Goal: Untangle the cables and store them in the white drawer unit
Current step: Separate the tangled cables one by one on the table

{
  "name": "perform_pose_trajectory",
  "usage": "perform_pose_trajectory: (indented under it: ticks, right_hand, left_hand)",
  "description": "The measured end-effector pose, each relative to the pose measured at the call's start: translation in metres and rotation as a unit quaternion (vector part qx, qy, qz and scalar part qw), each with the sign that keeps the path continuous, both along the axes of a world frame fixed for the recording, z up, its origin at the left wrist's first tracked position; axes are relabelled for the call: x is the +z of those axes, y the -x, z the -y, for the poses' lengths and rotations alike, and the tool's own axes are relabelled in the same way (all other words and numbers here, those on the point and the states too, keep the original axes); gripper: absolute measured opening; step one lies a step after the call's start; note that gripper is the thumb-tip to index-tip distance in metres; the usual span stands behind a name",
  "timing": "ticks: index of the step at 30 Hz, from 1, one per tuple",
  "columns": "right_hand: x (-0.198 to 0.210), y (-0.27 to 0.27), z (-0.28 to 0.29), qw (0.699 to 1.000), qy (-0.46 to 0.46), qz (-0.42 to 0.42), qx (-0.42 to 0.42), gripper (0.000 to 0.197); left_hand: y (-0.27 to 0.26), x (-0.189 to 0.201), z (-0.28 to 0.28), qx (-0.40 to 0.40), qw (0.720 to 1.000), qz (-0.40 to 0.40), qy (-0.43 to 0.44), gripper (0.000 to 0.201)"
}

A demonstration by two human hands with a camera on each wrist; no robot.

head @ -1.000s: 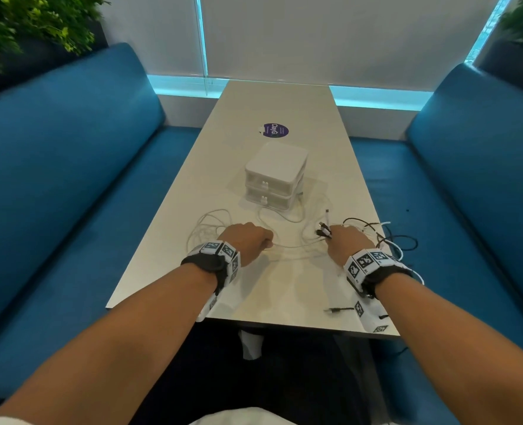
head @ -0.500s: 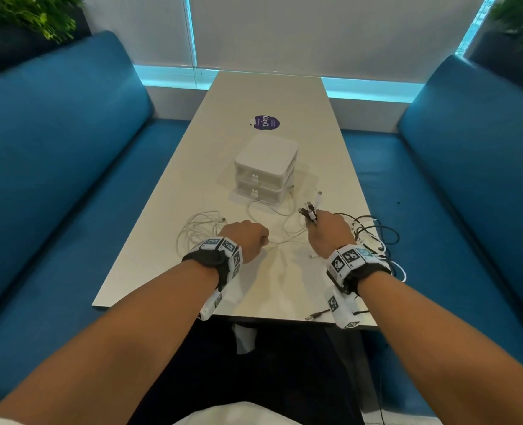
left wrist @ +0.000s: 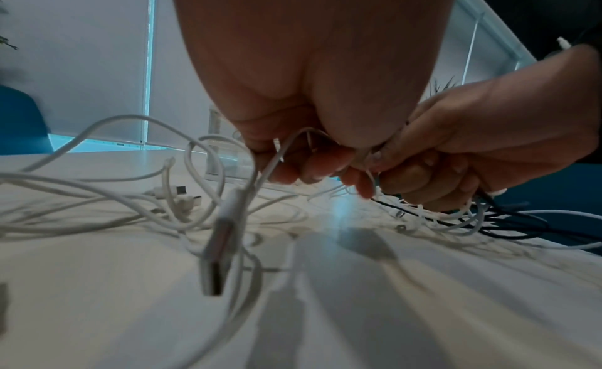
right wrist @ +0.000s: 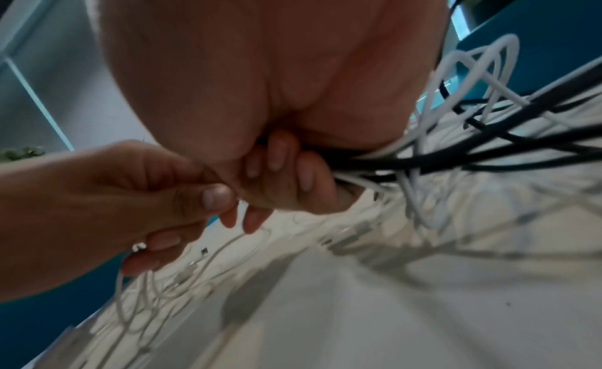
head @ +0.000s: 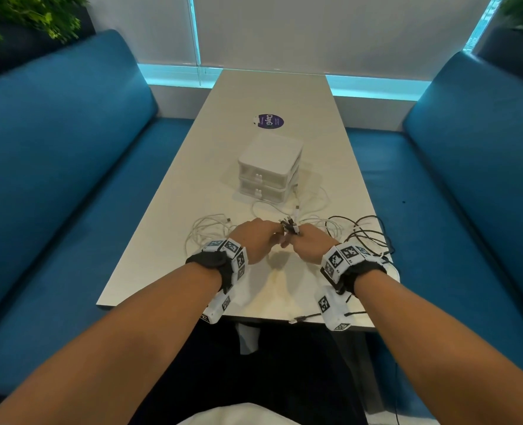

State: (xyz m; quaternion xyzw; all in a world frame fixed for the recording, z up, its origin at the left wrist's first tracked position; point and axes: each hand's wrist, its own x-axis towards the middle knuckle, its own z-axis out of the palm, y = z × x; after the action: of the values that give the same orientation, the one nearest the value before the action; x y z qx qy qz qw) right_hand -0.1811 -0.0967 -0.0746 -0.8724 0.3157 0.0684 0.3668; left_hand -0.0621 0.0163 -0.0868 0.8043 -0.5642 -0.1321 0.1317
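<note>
My left hand (head: 266,240) and right hand (head: 303,243) meet fist to fist above the near half of the table. The right hand (right wrist: 280,168) grips a bunch of black and white cables (right wrist: 456,153), and their plug ends (head: 289,227) stick up from the fist. The left hand (left wrist: 312,168) pinches a white cable whose USB plug (left wrist: 216,248) dangles below it. More white cable loops (head: 208,231) lie left of the hands and black cable loops (head: 364,231) lie right. The white drawer unit (head: 269,167) stands beyond, both drawers shut.
The white table (head: 168,240) runs lengthwise away from me between two blue benches (head: 54,179). A purple round sticker (head: 271,121) lies behind the drawer unit. A black cable end (head: 303,317) lies at the table's near edge by my right wrist.
The hands were apart a second ago; the left hand has moved right and the right hand left and up, so they now touch at the bundle of plug ends.
</note>
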Motion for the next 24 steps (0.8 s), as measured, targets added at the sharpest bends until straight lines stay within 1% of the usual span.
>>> perform_pose_trajectory:
  ticks: [2,4,6,8,11,13,15,18,21,24]
  right_hand:
    - [-0.001,0.001,0.006,1.000,-0.001,-0.018,-0.003,0.025]
    - [-0.004,0.006,0.018,0.998,0.049,-0.045,-0.009,0.022]
    - [-0.008,0.015,0.032,0.989,0.119,-0.078,-0.032,0.026]
    - [-0.013,0.022,0.040,0.982,0.152,-0.100,-0.051,0.031]
    - [-0.013,0.022,0.035,0.981,0.171,-0.077,-0.050,0.030]
    - [-0.011,0.018,0.028,0.979,0.195,-0.033,-0.049,0.028]
    - [-0.009,0.016,0.023,0.981,0.189,0.009,-0.046,0.026]
    - [-0.005,0.009,0.009,0.990,0.135,0.044,0.004,0.027]
    - [-0.004,0.002,0.001,0.993,0.095,0.041,0.048,0.025]
    - [-0.006,0.002,0.004,0.995,0.070,0.023,0.069,0.023]
  left_hand:
    - [-0.003,-0.002,-0.004,0.012,1.000,-0.002,0.006,0.021]
    - [-0.013,-0.005,-0.011,0.030,0.999,0.012,-0.001,0.019]
    - [-0.025,-0.006,-0.020,0.036,0.998,0.041,-0.031,0.012]
    - [-0.031,-0.006,-0.026,0.032,0.997,0.050,-0.044,0.017]
    - [-0.023,-0.004,-0.022,0.025,0.997,0.063,-0.032,0.029]
    - [-0.017,-0.007,-0.016,0.030,0.995,0.086,-0.031,0.030]
    - [-0.012,-0.011,-0.010,0.027,0.994,0.103,-0.038,0.030]
    - [-0.002,-0.011,-0.001,0.003,0.994,0.100,-0.032,0.030]
    - [0.003,-0.008,0.005,-0.017,0.996,0.087,-0.017,0.030]
    - [0.003,-0.005,0.000,-0.026,0.991,0.126,-0.029,0.031]
